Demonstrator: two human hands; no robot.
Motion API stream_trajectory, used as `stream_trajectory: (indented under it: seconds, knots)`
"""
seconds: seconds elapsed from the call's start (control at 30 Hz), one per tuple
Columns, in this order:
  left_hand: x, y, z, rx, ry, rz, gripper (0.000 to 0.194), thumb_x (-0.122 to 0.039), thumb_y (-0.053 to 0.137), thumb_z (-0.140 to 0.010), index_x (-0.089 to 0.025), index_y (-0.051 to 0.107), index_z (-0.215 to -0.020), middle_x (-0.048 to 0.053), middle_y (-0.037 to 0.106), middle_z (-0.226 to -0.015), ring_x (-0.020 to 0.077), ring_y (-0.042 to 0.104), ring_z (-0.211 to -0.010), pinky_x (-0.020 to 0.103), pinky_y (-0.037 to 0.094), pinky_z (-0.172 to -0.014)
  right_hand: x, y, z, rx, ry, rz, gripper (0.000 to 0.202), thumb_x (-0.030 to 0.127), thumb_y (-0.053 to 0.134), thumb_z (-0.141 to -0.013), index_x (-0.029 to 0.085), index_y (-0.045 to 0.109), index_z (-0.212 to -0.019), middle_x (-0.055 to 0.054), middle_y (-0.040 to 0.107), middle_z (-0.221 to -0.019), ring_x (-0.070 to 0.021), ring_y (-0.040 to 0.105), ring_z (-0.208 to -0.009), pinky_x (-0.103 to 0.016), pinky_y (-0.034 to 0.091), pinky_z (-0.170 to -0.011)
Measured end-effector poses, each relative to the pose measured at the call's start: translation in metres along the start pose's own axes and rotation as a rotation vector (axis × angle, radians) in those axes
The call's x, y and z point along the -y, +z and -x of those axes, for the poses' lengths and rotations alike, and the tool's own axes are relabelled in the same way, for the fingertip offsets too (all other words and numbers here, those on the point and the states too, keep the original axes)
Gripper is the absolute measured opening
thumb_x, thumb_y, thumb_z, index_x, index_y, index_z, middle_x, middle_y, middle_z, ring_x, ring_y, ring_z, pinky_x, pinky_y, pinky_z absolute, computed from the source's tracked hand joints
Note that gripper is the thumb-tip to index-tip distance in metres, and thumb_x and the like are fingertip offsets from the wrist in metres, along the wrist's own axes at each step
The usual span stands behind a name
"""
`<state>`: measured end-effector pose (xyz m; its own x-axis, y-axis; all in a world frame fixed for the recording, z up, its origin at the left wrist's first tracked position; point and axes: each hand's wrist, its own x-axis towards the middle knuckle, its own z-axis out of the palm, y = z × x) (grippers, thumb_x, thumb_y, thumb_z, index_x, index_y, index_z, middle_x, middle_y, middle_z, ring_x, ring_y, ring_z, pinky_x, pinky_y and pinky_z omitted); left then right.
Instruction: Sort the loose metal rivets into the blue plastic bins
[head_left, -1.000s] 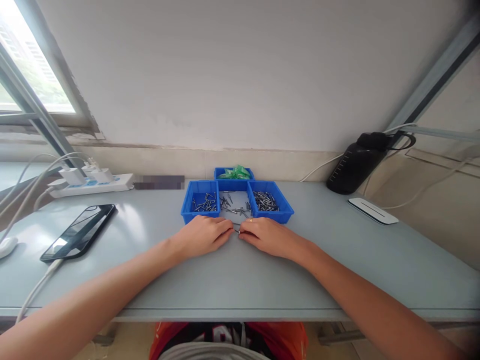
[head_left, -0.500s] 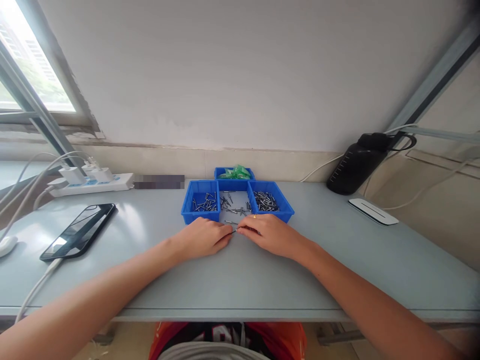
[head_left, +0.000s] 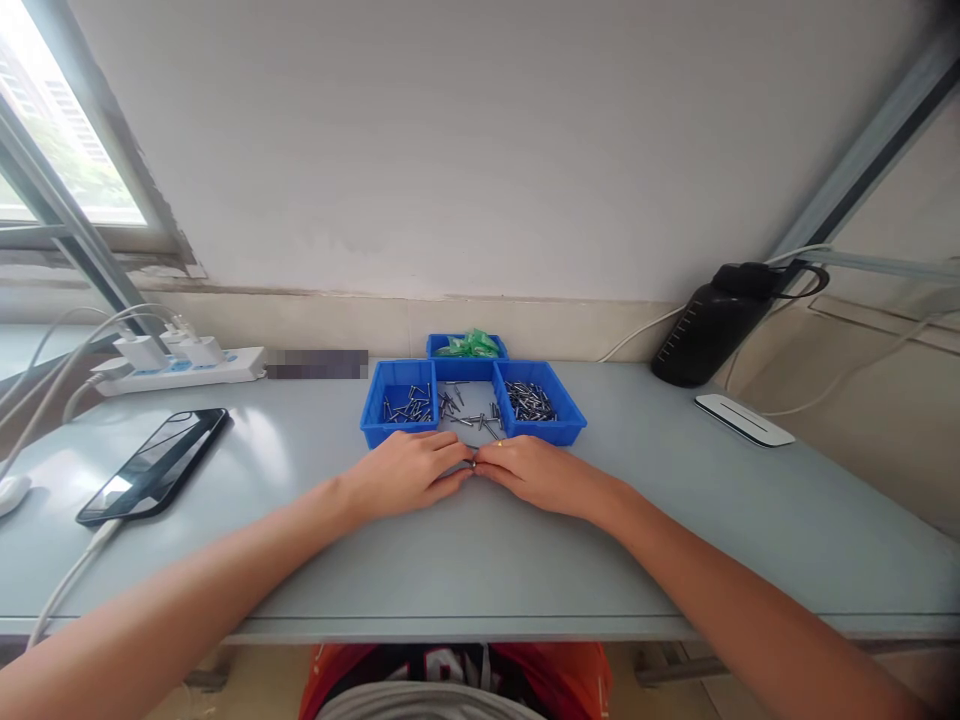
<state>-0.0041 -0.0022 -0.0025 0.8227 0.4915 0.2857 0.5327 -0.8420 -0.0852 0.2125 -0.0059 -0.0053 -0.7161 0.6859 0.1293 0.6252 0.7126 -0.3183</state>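
Note:
My left hand [head_left: 411, 473] and my right hand [head_left: 534, 474] meet at the fingertips over the table, in front of the blue bins. Both are closed in a pinch around a small metal piece [head_left: 474, 464], mostly hidden by the fingers. Behind my left hand the left blue bin [head_left: 378, 432] holds some metal rivet-like pins. The right blue bin [head_left: 568, 432] behind my right hand is fuller of similar pins. Several loose pins [head_left: 480, 421] lie on the table between the two bins.
A small blue bin [head_left: 469, 367] with green plastic [head_left: 471, 344] stands at the back. On the left are a phone [head_left: 154, 466] and a power strip [head_left: 187, 374]. A black bottle [head_left: 709, 325] and a white flat device [head_left: 742, 420] are on the right.
My fingertips have come together, and the thin metal piece that showed between them is now mostly covered. The pin lying just behind my fingers is no longer clearly visible.

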Motion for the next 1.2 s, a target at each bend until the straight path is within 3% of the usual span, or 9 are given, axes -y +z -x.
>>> stream_trajectory:
  seconds: [0.43, 0.77, 0.97, 1.2]
  knots:
    - [0.0028, 0.0012, 0.0014, -0.004, 0.098, 0.018, 0.019, -0.026, 0.040, -0.094, -0.018, 0.057, -0.097, 0.002, 0.061, -0.090, 0.0119, 0.058, -0.078, 0.023, 0.041, -0.062, -0.0020, 0.0014, 0.0003, -0.005, 0.023, -0.073, 0.029, 0.037, 0.038, -0.095, 0.022, 0.061, -0.085, 0.000, 0.066, -0.079, -0.0156, 0.059, -0.072, -0.026, 0.039, -0.062]
    - [-0.0032, -0.0016, 0.0012, -0.018, 0.069, 0.069, 0.007, -0.015, 0.047, -0.076, -0.019, 0.052, -0.079, -0.002, 0.057, -0.078, 0.0100, 0.051, -0.062, 0.023, 0.034, -0.053, -0.0018, 0.0009, 0.0004, 0.025, 0.045, -0.055, 0.024, 0.033, 0.040, -0.093, 0.022, 0.061, -0.090, -0.002, 0.065, -0.082, -0.0158, 0.058, -0.075, -0.026, 0.039, -0.064]
    - [-0.0029, -0.0001, -0.0003, 0.046, 0.040, 0.064, 0.006, -0.016, 0.047, -0.078, -0.019, 0.052, -0.079, -0.002, 0.060, -0.075, 0.0111, 0.052, -0.060, 0.025, 0.031, -0.051, -0.0007, -0.0006, 0.0018, 0.016, 0.061, -0.058, 0.019, 0.032, 0.043, -0.091, 0.024, 0.060, -0.092, -0.001, 0.064, -0.081, -0.0153, 0.058, -0.075, -0.025, 0.036, -0.062]
    - [-0.0027, 0.0005, -0.0013, 0.130, -0.093, 0.026, 0.008, -0.020, 0.044, -0.083, -0.020, 0.051, -0.081, -0.002, 0.060, -0.075, 0.0132, 0.055, -0.061, 0.025, 0.031, -0.051, -0.0004, -0.0007, 0.0022, 0.029, 0.075, -0.047, 0.020, 0.036, 0.044, -0.091, 0.023, 0.060, -0.089, -0.001, 0.065, -0.082, -0.0158, 0.058, -0.076, -0.026, 0.036, -0.061]
